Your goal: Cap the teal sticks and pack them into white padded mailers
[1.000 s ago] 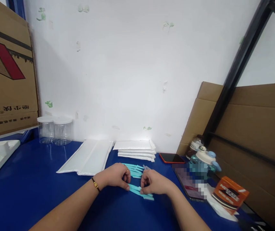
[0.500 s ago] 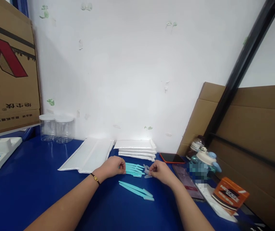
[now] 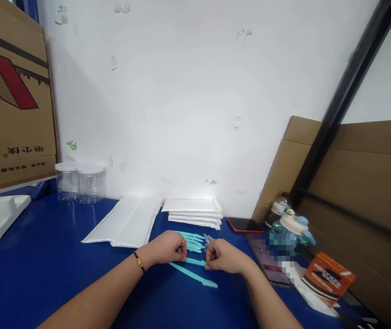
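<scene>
A teal eyebrow razor [image 3: 195,262] stretches between my two hands, just above the blue table. My left hand [image 3: 168,247] is closed, with thumb and fingers pinching its left end. At the other end, the fingers of my right hand [image 3: 223,257] are closed on the razor's tip; whether a clear cap is also in them is hidden. Below it, a second teal razor [image 3: 194,275] lies slanted on the table. Behind my hands several more teal razors [image 3: 193,241] lie in a loose row, partly covered by my left hand. Small clear pieces like blade caps [image 3: 208,238] lie beside that row.
White padded mailers are at the back: a large one [image 3: 127,221] and a stack [image 3: 192,213]. Two clear jars [image 3: 91,185] and a power strip [image 3: 2,219] stand left. On the right are two phones [image 3: 245,225], a teal bottle [image 3: 289,233] and an orange box [image 3: 329,278].
Both hands have come toward me from the row and the clear pieces. One of the two razors lying in front is now lifted between them; the other stays on the table.
</scene>
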Demonstrator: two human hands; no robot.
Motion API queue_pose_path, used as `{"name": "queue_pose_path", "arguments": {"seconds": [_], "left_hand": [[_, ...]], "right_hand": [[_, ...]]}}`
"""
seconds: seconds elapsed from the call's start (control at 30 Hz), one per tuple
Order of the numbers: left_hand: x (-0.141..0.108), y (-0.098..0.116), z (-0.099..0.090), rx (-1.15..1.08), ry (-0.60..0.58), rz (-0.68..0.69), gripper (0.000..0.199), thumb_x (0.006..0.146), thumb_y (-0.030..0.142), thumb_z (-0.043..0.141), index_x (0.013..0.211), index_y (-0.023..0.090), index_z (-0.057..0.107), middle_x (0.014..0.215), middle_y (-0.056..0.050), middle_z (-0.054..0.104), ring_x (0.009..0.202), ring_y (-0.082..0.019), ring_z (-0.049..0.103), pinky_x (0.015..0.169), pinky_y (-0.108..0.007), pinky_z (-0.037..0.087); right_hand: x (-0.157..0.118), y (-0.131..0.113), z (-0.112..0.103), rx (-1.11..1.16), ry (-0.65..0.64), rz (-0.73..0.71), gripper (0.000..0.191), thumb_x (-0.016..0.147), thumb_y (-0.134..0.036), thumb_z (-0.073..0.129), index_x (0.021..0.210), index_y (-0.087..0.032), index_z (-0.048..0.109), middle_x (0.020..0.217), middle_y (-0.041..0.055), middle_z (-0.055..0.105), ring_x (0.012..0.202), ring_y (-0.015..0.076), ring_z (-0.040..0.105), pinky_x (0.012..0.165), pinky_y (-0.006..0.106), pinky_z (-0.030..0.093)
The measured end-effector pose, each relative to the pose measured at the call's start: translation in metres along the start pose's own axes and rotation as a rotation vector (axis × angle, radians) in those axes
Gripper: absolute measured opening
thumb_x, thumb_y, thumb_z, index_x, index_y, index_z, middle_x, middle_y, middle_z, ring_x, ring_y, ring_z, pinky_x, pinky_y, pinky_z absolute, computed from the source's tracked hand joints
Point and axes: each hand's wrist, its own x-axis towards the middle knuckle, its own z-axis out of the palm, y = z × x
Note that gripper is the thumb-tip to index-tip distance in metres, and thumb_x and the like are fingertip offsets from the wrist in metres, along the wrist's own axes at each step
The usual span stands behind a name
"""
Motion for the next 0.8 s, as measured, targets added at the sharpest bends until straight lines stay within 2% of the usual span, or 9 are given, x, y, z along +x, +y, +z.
{"name": "queue_pose_path", "arguments": {"seconds": [0.1, 0.2, 0.27, 0.33, 0.4, 0.5, 0.57, 0.7, 0.8], "left_hand": [[-0.001, -0.004, -0.005, 0.053, 0.031, -0.027, 0.011, 0.069, 0.031, 0.061, 0.069, 0.021, 0.067, 0.063, 0.001, 0.064, 0.057, -0.012, 0.054, 0.052, -0.021, 0.034], [-0.003, -0.011, -0.012, 0.120, 0.062, -0.082, 0.009, 0.068, 0.027, 0.059, 0.065, 0.021, 0.066, 0.066, 0.001, 0.066, 0.061, -0.013, 0.056, 0.055, -0.022, 0.034], [-0.004, -0.013, -0.015, 0.147, 0.110, -0.121, 0.009, 0.068, 0.027, 0.059, 0.070, 0.022, 0.066, 0.071, 0.001, 0.066, 0.065, -0.014, 0.057, 0.057, -0.022, 0.034], [-0.005, -0.010, -0.017, 0.156, 0.175, -0.122, 0.016, 0.067, 0.031, 0.061, 0.080, 0.023, 0.066, 0.075, 0.001, 0.065, 0.069, -0.015, 0.057, 0.059, -0.022, 0.035], [-0.006, -0.004, -0.017, 0.125, 0.177, -0.066, 0.024, 0.067, 0.038, 0.064, 0.086, 0.024, 0.065, 0.078, 0.002, 0.064, 0.071, -0.015, 0.057, 0.059, -0.022, 0.035], [-0.008, 0.009, -0.012, 0.050, 0.039, 0.074, 0.031, 0.063, 0.046, 0.068, 0.086, 0.025, 0.066, 0.080, 0.002, 0.064, 0.070, -0.014, 0.056, 0.056, -0.021, 0.035], [-0.008, 0.015, -0.006, 0.036, -0.041, 0.144, 0.032, 0.060, 0.046, 0.071, 0.084, 0.025, 0.066, 0.078, 0.002, 0.064, 0.069, -0.014, 0.056, 0.054, -0.021, 0.035], [-0.006, 0.017, 0.004, 0.043, -0.118, 0.148, 0.013, 0.068, 0.031, 0.064, 0.078, 0.024, 0.066, 0.067, 0.003, 0.064, 0.058, -0.011, 0.054, 0.050, -0.020, 0.034], [-0.005, 0.015, 0.007, 0.130, -0.055, 0.147, 0.013, 0.065, 0.017, 0.057, 0.074, 0.023, 0.066, 0.065, 0.004, 0.064, 0.055, -0.010, 0.053, 0.051, -0.019, 0.035]], "right_hand": [[0.001, 0.009, -0.004, 0.000, 0.031, -0.009, 0.006, 0.063, -0.021, 0.065, 0.066, -0.016, 0.065, 0.059, -0.0020, 0.060, 0.054, 0.0103, 0.050, 0.047, 0.019, 0.034], [0.000, 0.019, -0.011, -0.053, 0.161, 0.038, 0.003, 0.063, -0.017, 0.063, 0.065, -0.016, 0.064, 0.064, 0.0002, 0.063, 0.059, 0.0123, 0.054, 0.051, 0.020, 0.037], [-0.001, 0.022, -0.015, -0.093, 0.255, 0.071, 0.005, 0.063, -0.019, 0.064, 0.066, -0.016, 0.065, 0.069, 0.0018, 0.064, 0.062, 0.0132, 0.055, 0.052, 0.020, 0.037], [-0.004, 0.019, -0.018, -0.097, 0.294, 0.070, 0.009, 0.064, -0.024, 0.065, 0.068, -0.016, 0.066, 0.070, 0.0022, 0.063, 0.062, 0.0132, 0.054, 0.052, 0.021, 0.037], [-0.008, 0.013, -0.019, -0.054, 0.201, 0.034, 0.015, 0.064, -0.030, 0.068, 0.070, -0.016, 0.067, 0.067, 0.0007, 0.061, 0.059, 0.0123, 0.052, 0.050, 0.020, 0.036], [-0.014, -0.001, -0.015, -0.031, -0.051, -0.045, 0.026, 0.055, -0.037, 0.075, 0.070, -0.017, 0.068, 0.060, -0.0025, 0.058, 0.053, 0.0102, 0.049, 0.045, 0.019, 0.033], [-0.015, -0.009, -0.010, -0.082, -0.131, -0.088, 0.029, 0.049, -0.036, 0.079, 0.068, -0.018, 0.068, 0.059, -0.0037, 0.057, 0.052, 0.0090, 0.048, 0.044, 0.018, 0.031], [-0.011, -0.013, 0.002, -0.144, -0.119, -0.130, 0.015, 0.055, -0.023, 0.072, 0.067, -0.019, 0.067, 0.062, -0.0044, 0.057, 0.052, 0.0075, 0.048, 0.043, 0.017, 0.031], [-0.005, -0.009, 0.006, -0.170, -0.036, -0.168, 0.010, 0.058, -0.015, 0.065, 0.067, -0.017, 0.065, 0.064, -0.0038, 0.058, 0.054, 0.0074, 0.049, 0.045, 0.016, 0.033]]}}
